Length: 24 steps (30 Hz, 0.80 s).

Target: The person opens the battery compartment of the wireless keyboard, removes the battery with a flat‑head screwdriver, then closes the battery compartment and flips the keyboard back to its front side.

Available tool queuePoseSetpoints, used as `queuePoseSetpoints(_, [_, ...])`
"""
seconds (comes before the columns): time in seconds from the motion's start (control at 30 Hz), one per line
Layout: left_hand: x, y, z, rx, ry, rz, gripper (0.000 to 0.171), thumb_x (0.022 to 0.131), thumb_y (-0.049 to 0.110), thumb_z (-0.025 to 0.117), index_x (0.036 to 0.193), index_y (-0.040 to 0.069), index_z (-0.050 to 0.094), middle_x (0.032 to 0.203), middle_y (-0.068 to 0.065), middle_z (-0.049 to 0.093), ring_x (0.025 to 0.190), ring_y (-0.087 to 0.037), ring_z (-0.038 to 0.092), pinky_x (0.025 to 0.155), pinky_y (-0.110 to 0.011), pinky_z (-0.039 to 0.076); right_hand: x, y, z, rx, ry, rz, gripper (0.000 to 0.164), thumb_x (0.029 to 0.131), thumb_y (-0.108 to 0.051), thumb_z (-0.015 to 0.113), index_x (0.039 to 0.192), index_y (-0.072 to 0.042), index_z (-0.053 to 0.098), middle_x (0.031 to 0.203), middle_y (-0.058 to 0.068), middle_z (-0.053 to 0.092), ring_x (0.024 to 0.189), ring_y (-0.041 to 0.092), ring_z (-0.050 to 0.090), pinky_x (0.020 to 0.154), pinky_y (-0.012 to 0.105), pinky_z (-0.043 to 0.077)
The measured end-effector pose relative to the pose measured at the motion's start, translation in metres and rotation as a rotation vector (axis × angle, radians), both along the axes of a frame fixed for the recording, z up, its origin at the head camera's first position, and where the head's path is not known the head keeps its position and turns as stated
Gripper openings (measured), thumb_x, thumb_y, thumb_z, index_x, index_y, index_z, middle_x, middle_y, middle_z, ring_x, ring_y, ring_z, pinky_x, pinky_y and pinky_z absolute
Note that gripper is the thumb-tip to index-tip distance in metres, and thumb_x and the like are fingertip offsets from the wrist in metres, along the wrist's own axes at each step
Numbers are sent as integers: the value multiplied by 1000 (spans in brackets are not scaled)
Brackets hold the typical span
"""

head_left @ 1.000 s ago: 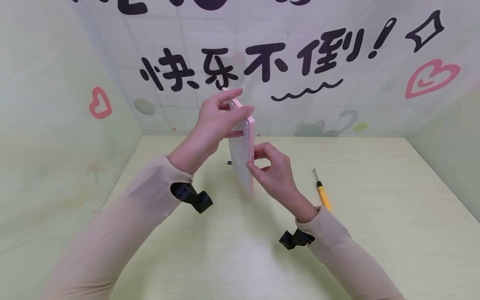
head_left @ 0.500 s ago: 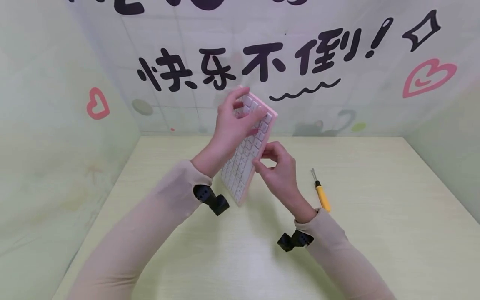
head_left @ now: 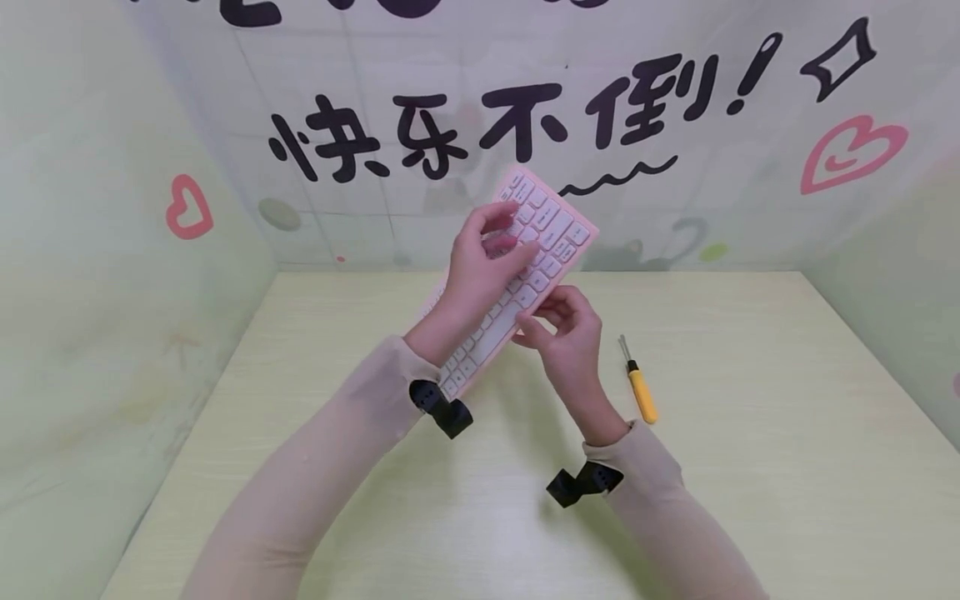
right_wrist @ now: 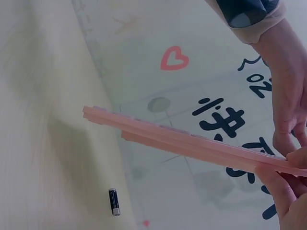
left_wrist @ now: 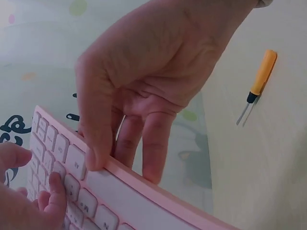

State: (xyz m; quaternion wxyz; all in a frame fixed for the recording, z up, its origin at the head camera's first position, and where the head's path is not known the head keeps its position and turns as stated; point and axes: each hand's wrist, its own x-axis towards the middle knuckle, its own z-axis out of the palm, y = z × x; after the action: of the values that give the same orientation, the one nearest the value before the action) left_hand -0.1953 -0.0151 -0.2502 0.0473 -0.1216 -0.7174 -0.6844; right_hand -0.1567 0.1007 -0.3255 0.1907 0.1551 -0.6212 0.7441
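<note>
A pink keyboard (head_left: 487,333) with white keys is held up off the table, tilted, its keys facing the head camera. My right hand (head_left: 572,333) pinches its near long edge, with the thumb beside the space bar (left_wrist: 134,194) and the other fingers behind. Over the keys lies my left hand (head_left: 483,271), its thumb and bent fingertips touching the key face; I see none of its fingers wrapped behind the board. The right wrist view catches the keyboard (right_wrist: 187,143) almost edge-on, a thicker strip along its underside. My left hand and forearm cover part of the keys.
A screwdriver (head_left: 641,392) with a yellow handle lies on the table (head_left: 480,517) right of my right hand. The right wrist view shows a small dark battery (right_wrist: 113,201) on the table near the back wall. Printed walls (head_left: 187,333) stand around the table.
The keyboard has turned from nearly edge-on to showing its key face, its top swinging right. My left hand has moved right along with it, while my right hand keeps its pinch.
</note>
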Motion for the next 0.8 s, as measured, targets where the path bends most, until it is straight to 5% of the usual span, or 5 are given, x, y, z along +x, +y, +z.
queuePoseSetpoints(0.3, [2,-13,-26,-42,-78,14,41,86,9,63,124,13,49,114,-5,49,98,-17,52,75,-26,50,0,5,-1,-197,-92,18,26,82,7,61,105,6,50,91,15,55,80,22,62,58,35,53])
queuePoseSetpoints(0.8, [16,-63,-60,-102,-197,23,27,85,6,62,112,7,59,103,-8,56,84,-20,56,64,-23,50,-7,13,-1,-335,-144,-42,20,81,10,56,99,2,52,87,12,57,73,20,60,54,34,53])
